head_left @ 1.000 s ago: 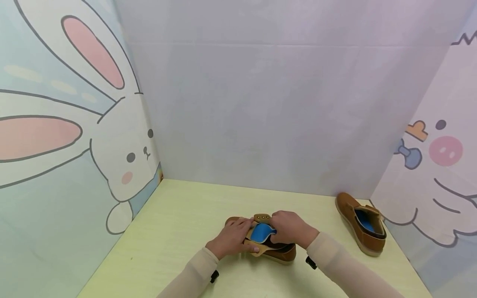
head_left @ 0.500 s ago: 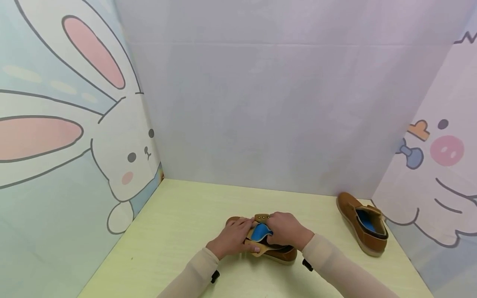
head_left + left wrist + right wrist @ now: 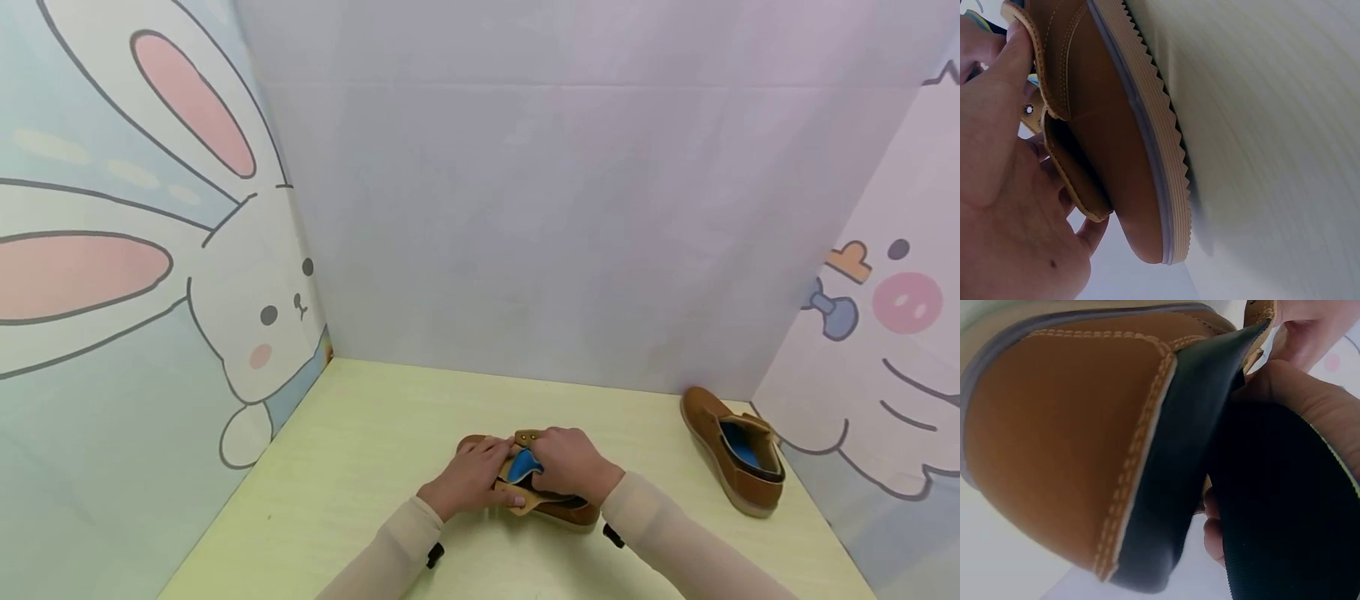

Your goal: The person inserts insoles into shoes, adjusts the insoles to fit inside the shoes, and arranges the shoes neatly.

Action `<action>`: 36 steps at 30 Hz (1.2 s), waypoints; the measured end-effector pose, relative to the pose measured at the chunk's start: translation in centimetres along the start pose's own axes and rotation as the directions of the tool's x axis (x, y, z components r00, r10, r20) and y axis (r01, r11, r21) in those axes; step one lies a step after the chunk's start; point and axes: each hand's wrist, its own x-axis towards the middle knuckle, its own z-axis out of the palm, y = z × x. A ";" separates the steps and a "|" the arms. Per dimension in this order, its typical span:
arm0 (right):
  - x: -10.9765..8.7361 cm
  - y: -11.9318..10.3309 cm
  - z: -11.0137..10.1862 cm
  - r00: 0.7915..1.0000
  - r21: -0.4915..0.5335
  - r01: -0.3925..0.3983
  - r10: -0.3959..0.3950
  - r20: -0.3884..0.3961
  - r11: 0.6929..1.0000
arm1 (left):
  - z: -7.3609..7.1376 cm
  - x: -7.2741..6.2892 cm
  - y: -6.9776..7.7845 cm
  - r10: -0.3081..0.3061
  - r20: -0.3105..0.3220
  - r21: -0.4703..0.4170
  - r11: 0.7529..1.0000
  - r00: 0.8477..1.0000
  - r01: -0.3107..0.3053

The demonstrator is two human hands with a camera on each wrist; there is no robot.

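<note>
A brown leather shoe [image 3: 567,516] rests on the table at front centre, toe to the left. My left hand [image 3: 471,477] holds it over the toe end. In the left wrist view, its thumb [image 3: 1013,53] presses the shoe's side flap and the fingers reach round the far side. My right hand [image 3: 567,462] grips a blue insole [image 3: 522,467] at the shoe's opening. The insole's front is down inside the shoe. In the right wrist view, the insole's dark underside [image 3: 1291,506] stands up past the black heel collar [image 3: 1172,444].
A second brown shoe [image 3: 733,454] with a blue lining stands at the table's right, near the back wall. The pale yellow table [image 3: 330,467] is bounded by a grey back wall [image 3: 525,233] and side walls with cartoon animals.
My right hand has moved slightly left toward the toe with the insole, and less of the blue shows. My left hand keeps its hold. The view has turned slightly.
</note>
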 end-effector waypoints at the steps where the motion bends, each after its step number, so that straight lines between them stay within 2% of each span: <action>1: 0.0 0.0 0.1 1.000 -0.010 0.003 -0.003 -0.003 1.000 | 0.0 0.0 0.0 -0.002 0.002 -0.001 1.000 1.000 0.002; 10: 0.3 -0.8 0.5 1.000 -0.022 0.013 -0.013 -0.014 1.000 | 0.0 0.1 0.0 -0.002 0.005 -0.001 1.000 1.000 0.002; 19: 0.8 -0.8 1.8 0.999 -0.061 0.021 -0.022 -0.023 0.998 | 0.1 0.1 0.0 0.002 0.006 -0.003 1.000 1.000 -0.002; 30: 1.0 -1.1 2.0 0.998 -0.081 0.038 -0.042 -0.042 0.996 | 0.2 0.1 -0.1 0.009 -0.005 0.010 1.000 1.000 -0.009; 36: 1.2 -1.3 1.9 0.999 -0.082 0.025 -0.028 -0.031 0.996 | 0.2 0.0 -0.1 0.006 0.006 0.011 1.000 1.000 -0.006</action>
